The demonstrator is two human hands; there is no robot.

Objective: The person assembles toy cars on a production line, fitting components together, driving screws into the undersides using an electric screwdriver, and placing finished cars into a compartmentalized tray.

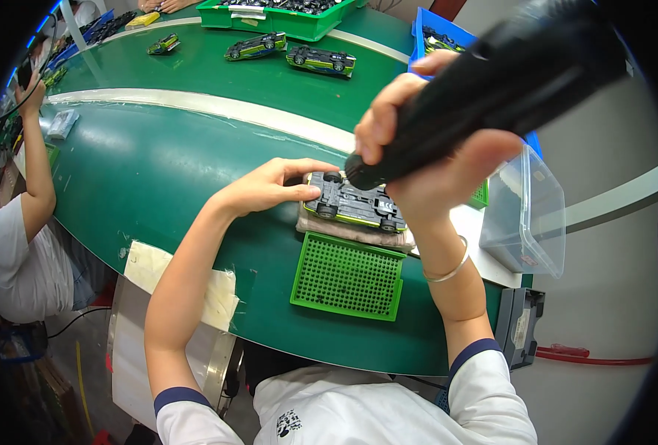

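Black driver, nearest the lens, clamped in right hand, tip down on toy car. Car upside down on cloth pad, just behind green grid tray. Left hand fingers together, pressing car's front end. Probably light, rigid plastic, slippery; best pinned by the sides.

**Green conveyor table and what lies on it**

The green table has a curved near edge and a pale stripe across it. Near the middle lies a green perforated tray, and just behind it a beige cloth pad with an upside-down toy car on top. At the right stands a clear plastic box. Far away lie three more toy cars and a green bin.
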